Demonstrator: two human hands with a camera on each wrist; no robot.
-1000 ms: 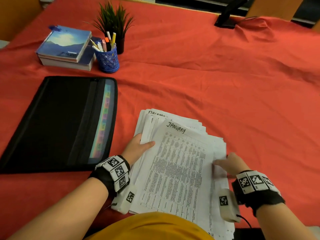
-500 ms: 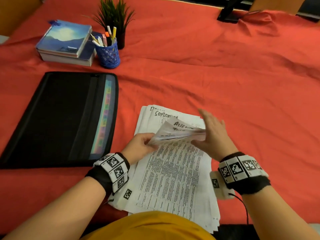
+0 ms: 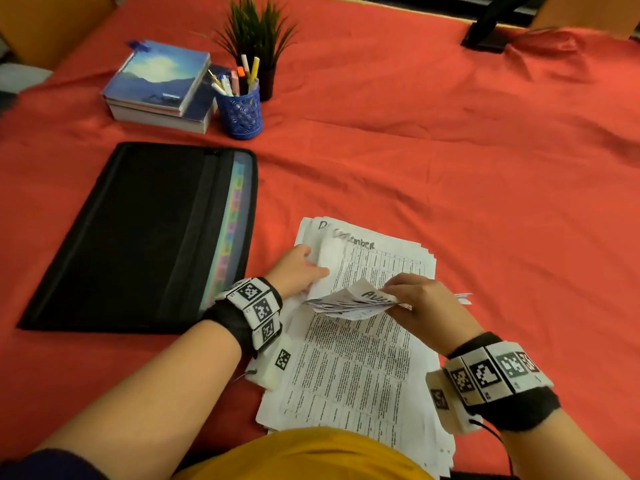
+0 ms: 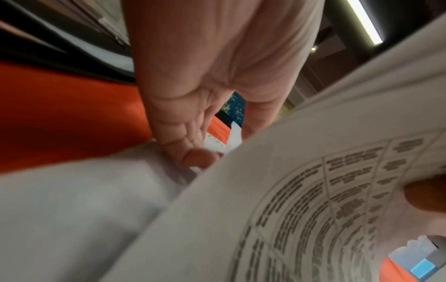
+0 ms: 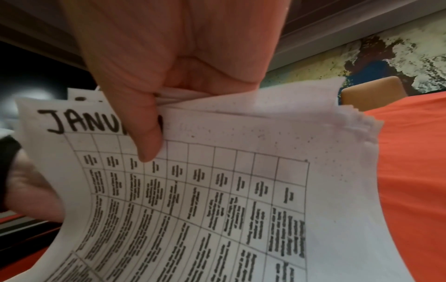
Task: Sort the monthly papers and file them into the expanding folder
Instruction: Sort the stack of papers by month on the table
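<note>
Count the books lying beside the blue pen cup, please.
2, stacked left of the pen cup: the sky-cover book on top, the larger dark-blue book under it. Another may be hidden between.

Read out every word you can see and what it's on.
"JANU", rest under the thumb: January sheet pinched by the right hand.
"AUG", cut off: curled sheet.
"September", blurred: top sheet of the pile.
"D": sheet behind.
Unreadable: grid print, folder tabs, book cover.
</note>
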